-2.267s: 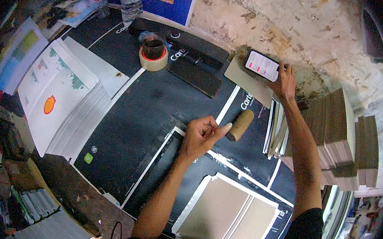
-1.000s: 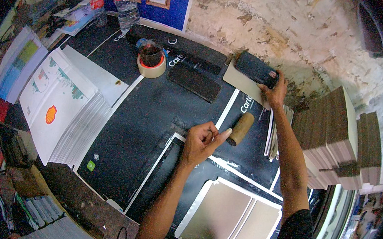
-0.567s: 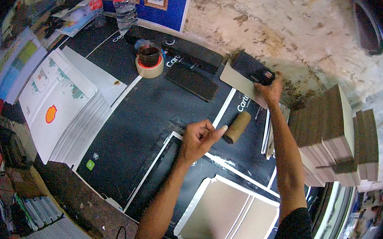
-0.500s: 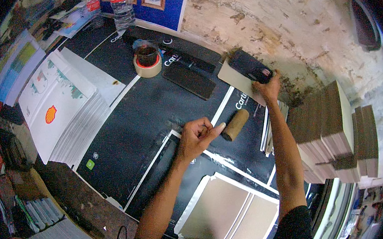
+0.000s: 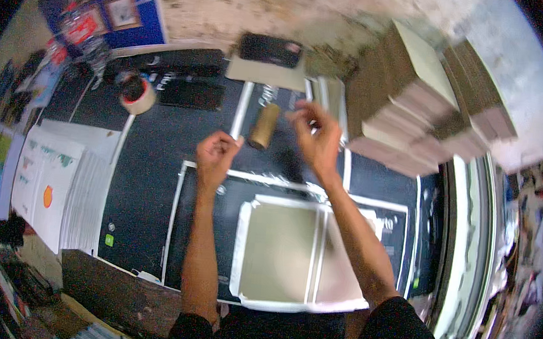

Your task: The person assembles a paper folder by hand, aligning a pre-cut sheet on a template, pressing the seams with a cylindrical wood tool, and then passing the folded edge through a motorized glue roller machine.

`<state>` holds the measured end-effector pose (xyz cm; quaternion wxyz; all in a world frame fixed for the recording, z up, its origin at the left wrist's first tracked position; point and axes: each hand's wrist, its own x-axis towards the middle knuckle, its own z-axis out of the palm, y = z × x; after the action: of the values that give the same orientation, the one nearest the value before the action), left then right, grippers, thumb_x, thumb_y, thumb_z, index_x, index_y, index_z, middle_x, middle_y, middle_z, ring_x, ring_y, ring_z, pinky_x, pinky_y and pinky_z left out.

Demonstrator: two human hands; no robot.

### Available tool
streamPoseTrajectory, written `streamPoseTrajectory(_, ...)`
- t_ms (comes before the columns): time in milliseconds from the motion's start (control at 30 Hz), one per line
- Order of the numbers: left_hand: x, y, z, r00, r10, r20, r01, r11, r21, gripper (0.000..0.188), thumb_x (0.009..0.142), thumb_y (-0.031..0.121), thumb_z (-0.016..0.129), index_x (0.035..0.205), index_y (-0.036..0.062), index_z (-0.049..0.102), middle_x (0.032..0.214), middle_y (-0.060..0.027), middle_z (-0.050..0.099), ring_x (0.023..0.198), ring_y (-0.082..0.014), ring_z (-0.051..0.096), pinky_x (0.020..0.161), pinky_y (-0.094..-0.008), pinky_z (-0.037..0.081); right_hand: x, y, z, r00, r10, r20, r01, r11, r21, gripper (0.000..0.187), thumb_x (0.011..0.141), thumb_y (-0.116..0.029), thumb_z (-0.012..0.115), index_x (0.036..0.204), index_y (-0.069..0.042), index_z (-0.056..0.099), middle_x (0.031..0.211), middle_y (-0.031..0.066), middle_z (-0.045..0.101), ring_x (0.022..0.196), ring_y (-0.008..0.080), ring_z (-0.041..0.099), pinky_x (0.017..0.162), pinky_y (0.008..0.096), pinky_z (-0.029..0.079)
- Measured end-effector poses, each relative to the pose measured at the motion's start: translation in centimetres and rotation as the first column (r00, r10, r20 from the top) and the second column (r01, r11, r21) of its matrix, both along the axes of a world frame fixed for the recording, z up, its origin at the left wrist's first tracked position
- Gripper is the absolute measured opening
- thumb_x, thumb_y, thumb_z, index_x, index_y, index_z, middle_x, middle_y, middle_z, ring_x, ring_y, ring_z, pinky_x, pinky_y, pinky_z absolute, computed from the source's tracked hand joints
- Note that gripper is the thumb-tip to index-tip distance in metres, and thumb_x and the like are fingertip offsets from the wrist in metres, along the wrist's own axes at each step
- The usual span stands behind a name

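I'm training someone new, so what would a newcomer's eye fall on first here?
Probably the bare left hand and right hand over the black tabletop, on either side of a brown cylinder. Two beige boards with white borders lie nearer the person, while tall cardboard stacks stand at the right by the wall.

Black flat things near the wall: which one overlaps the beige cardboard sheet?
The black rectangular phone, directly beyond the brown cylindrical tube. The plain black slab and long black strip both lie left of the beige cardboard sheet.
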<state>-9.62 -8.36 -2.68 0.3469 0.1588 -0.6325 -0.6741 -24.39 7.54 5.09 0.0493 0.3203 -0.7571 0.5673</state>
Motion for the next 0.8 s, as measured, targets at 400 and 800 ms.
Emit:
streamPoseTrajectory(400, -1.1, 14.2, 5.9, 0.788, -0.33, 0.52, 0.615, 0.471, -0.632, 0.063, 0.062, 0.04, 0.092, 0.101, 0.0039, 0.059, 0.1, -0.0137, 0.06, 0.1, -0.0309, 0.058, 0.093, -0.0416, 0.044, 14.4, 26.6, -2.4, 0.913, 0.068, 0.402, -0.168, 0.961, 0.219, 0.021, 0.081, -0.017, 0.08, 0.097, -0.004, 0.075, 0.088, 0.0138, 0.074, 0.081, 0.0275, 0.072, 0.077, 0.036, 0.057)
streamPoseTrajectory(800, -1.8, 17.3, 7.1, 0.645, -0.273, 0.714, 0.764, 0.256, -0.592, 0.085, 0.041, 0.04, 0.099, 0.104, 0.0064, 0.053, 0.104, -0.0139, 0.056, 0.105, -0.0341, 0.055, 0.09, -0.046, 0.044, 8.8, 24.9, -0.6, 0.993, 0.11, -0.043, -0.081, 0.901, 0.426, 0.078, 0.065, -0.026, 0.09, 0.132, -0.006, 0.057, 0.128, 0.0197, 0.057, 0.123, 0.0378, 0.053, 0.106, 0.0452, 0.042)
